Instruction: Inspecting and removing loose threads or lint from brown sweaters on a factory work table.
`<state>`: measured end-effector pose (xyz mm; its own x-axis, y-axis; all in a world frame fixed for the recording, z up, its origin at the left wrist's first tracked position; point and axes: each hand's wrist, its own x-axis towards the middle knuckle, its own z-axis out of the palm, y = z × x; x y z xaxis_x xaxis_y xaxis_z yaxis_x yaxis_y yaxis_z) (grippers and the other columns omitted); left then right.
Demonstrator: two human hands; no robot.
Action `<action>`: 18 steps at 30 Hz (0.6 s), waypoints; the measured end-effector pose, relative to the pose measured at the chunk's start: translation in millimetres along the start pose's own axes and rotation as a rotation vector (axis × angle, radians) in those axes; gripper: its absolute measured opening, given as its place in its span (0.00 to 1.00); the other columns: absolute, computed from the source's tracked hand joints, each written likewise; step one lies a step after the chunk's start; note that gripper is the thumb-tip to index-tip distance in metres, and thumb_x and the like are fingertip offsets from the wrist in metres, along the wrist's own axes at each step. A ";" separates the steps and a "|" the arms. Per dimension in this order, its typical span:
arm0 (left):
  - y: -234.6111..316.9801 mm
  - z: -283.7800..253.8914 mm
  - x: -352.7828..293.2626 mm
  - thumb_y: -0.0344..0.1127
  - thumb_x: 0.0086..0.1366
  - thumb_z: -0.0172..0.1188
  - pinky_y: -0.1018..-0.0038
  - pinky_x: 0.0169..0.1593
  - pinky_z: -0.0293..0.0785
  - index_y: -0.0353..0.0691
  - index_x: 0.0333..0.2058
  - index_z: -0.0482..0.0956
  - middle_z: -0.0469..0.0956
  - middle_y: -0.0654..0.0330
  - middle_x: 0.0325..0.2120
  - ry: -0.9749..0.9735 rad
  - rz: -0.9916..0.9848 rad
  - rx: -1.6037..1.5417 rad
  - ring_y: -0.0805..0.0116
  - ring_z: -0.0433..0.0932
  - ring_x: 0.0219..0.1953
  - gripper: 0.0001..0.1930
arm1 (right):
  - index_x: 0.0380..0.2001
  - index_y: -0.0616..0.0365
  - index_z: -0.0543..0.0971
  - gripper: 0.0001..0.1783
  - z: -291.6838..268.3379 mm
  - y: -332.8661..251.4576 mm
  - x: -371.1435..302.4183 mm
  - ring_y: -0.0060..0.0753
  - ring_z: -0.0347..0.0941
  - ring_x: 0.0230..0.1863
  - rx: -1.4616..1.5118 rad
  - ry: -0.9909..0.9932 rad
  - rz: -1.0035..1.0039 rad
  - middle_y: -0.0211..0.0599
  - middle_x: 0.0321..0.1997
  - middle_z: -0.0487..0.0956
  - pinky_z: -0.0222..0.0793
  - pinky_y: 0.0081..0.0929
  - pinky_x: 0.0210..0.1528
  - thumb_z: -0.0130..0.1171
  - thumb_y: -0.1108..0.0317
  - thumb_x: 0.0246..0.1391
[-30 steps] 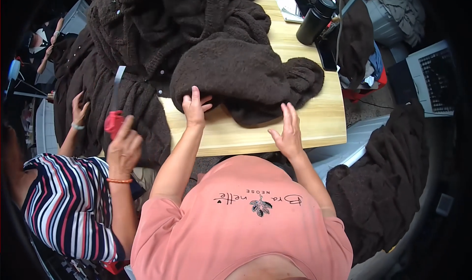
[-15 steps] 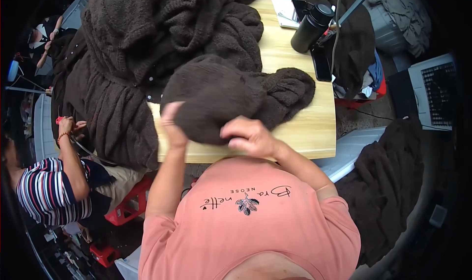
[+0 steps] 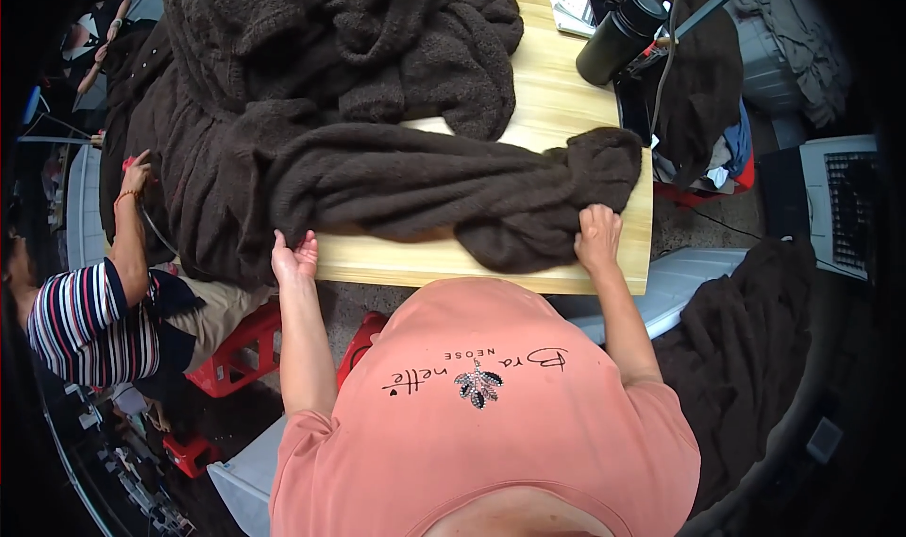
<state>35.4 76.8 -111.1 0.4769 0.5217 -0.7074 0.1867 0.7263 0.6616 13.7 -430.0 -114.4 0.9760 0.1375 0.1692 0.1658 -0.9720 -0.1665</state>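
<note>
brown garment [image 3: 406, 178] laid lengthwise along the near part of the surface [image 3: 392, 259]

the garment's right end is bunched near the corner; its left end runs into more dark cloth [image 3: 184, 188], so i cannot tell where one piece stops. the right grip [image 3: 599, 238] is curled closed, knuckles up, apparently pinching a fold at the near edge, which probably anchors the bunched end. the left grip [image 3: 295, 257] is spread, palm up, thumb apart from the fingers, at the cloth's near edge, perhaps to support it from below; whether it bears any weight cannot be told. the pile of clothes [image 3: 425, 51] sits farther back, and the bottle [image 3: 620, 39] stands toward the far right, likely out of the cloth's way. the left forearm [image 3: 310, 348] points almost straight forward; the right forearm [image 3: 624, 315] slants inward, holding the two grips wide apart.
</note>
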 end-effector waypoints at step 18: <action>-79.8 45.9 -47.8 0.26 0.36 0.62 0.54 0.53 0.58 0.47 0.49 0.68 0.64 0.56 0.50 -0.827 1.505 1.830 0.56 0.60 0.55 0.34 | 0.47 0.54 0.72 0.32 -29.1 -12.7 46.6 0.48 0.67 0.50 0.339 -0.524 0.025 0.44 0.47 0.74 0.62 0.35 0.52 0.66 0.65 0.32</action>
<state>37.2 -26.6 -118.7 0.9043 -0.4186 0.0834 -0.4268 -0.8878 0.1720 53.0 -416.8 -76.1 0.9054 0.2744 -0.3239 0.0939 -0.8735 -0.4776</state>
